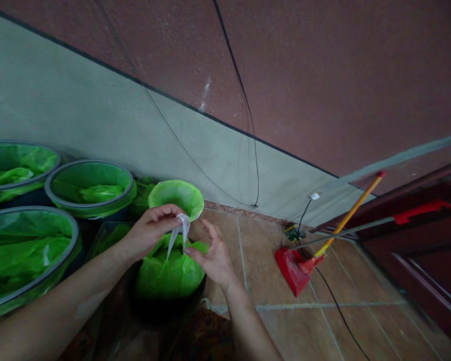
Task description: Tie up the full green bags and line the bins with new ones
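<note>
Brown floor tiles meet a wall, maroon above and grey below, with a red dustpan standing at right. At left, three grey-rimmed tubs are lined in green film, more of it bunched inside; a smaller green-lined container sits at centre. Below it, a dark container holds a green bag. Above this bag, at centre, the left hand pinches a white strip; the right hand is open-fingered, its thumb by the strip's hanging end, contact unclear.
</note>
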A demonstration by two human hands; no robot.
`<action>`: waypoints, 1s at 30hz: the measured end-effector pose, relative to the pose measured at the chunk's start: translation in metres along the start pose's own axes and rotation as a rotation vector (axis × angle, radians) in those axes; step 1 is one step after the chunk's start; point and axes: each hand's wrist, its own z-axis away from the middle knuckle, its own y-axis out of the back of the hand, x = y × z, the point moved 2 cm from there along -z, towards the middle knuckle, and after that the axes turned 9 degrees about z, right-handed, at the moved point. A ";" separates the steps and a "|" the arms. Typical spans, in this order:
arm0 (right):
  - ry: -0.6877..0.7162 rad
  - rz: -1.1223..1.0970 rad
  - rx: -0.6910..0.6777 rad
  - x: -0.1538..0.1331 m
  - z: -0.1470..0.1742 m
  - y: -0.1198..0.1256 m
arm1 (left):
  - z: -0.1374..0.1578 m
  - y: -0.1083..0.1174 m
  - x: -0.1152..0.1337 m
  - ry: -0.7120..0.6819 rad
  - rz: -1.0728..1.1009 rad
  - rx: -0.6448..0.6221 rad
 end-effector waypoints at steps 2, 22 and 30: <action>0.020 0.055 -0.063 -0.003 -0.001 -0.009 | 0.000 -0.005 0.003 0.006 0.076 -0.002; -0.129 0.129 -0.185 0.014 0.003 -0.095 | 0.003 0.000 0.014 0.042 0.329 -0.019; -0.001 0.196 0.003 -0.019 0.004 -0.065 | -0.004 -0.002 0.011 -0.001 0.166 -0.029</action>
